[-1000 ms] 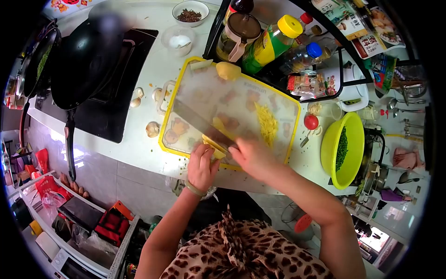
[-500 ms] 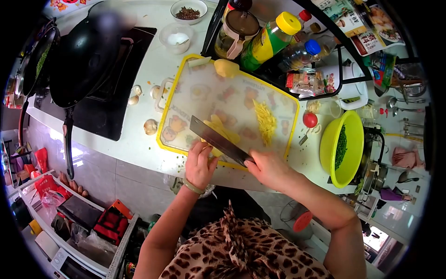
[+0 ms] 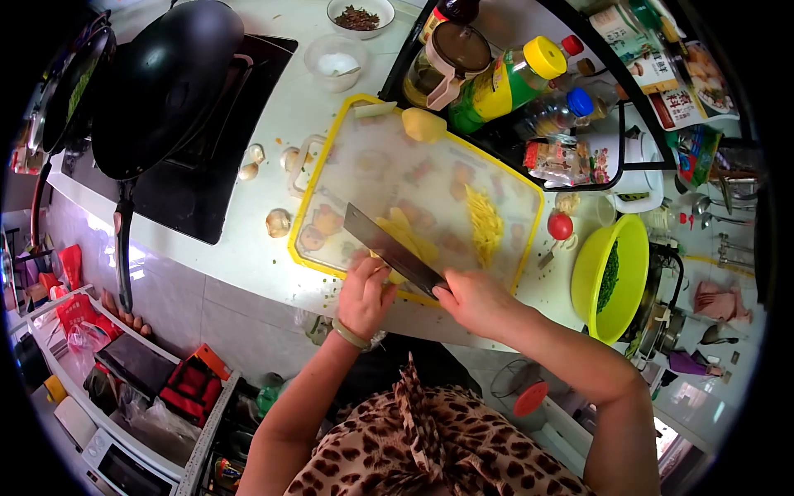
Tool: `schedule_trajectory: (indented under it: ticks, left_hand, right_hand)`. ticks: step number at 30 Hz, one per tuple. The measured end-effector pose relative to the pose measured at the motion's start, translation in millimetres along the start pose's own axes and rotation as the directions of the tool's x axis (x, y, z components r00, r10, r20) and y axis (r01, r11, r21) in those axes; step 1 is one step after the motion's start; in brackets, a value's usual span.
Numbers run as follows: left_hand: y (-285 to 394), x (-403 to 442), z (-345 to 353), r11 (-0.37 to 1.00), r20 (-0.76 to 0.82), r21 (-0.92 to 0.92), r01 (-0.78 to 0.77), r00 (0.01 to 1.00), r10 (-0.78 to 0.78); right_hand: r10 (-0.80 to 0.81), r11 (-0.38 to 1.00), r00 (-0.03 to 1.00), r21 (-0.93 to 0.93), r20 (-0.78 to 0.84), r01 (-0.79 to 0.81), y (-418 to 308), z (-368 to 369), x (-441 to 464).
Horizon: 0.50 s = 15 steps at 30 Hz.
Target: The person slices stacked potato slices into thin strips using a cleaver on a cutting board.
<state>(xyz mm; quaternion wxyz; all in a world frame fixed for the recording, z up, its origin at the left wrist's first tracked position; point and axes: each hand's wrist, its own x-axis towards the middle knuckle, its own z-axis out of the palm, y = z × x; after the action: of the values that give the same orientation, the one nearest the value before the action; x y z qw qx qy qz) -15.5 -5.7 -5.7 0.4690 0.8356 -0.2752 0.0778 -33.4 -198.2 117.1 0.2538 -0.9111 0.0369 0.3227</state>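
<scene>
My right hand (image 3: 480, 302) is wrapped round the handle of a cleaver (image 3: 394, 253), its wide blade slanting up to the left over the cutting board (image 3: 347, 178). Close to the blade's near side, my left hand (image 3: 364, 296) has its fingers curled down on potato slices, mostly hidden by the fingers and blade. More potato slices (image 3: 407, 235) lie overlapped just beyond the cleaver. Right of them is a heap of potato shreds (image 3: 484, 223). A peeled potato (image 3: 423, 125) rests at the board's far edge, beside a pale green piece (image 3: 375, 109).
A wok (image 3: 161, 91) stands on the black cooktop (image 3: 186, 202) at left. Behind the board are a bottle rack (image 3: 624, 140) and a small clear bowl (image 3: 335, 62). Garlic (image 3: 278, 221) lies left, a tomato (image 3: 560, 225) and green basin (image 3: 585, 277) right.
The view has shifted slightly, so the counter items appear farther right. Both hands and the cleaver keep nearly the same place over the board, with only slight movement.
</scene>
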Motion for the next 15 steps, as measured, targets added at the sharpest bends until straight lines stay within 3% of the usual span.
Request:
schedule_trajectory:
  ticks: [6,9,12,15]
  left_hand:
    - [-1.2,1.1,-0.4,1.000,0.016,-0.030,-0.008,1.000,0.008]
    - [-1.7,1.1,-0.4,1.000,0.017,-0.020,-0.021,1.000,0.022]
    - [-3.7,0.5,0.5,0.999,0.032,-0.034,-0.004,0.999,0.005]
    - [-8.0,2.0,2.6,0.997,0.029,-0.040,-0.071,0.997,0.072]
  right_hand:
    - [0.019,1.000,0.998,-0.020,0.054,-0.018,-1.6,0.4,6.6]
    - [-0.023,1.000,1.000,-0.018,-0.003,0.023,0.6,14.6,14.6]
    - [-0.060,0.998,0.993,-0.006,-0.098,0.059,-7.2,36.6,32.4]
    - [-0.059,0.994,0.954,0.066,-0.292,0.082,-8.9,49.3,47.5]
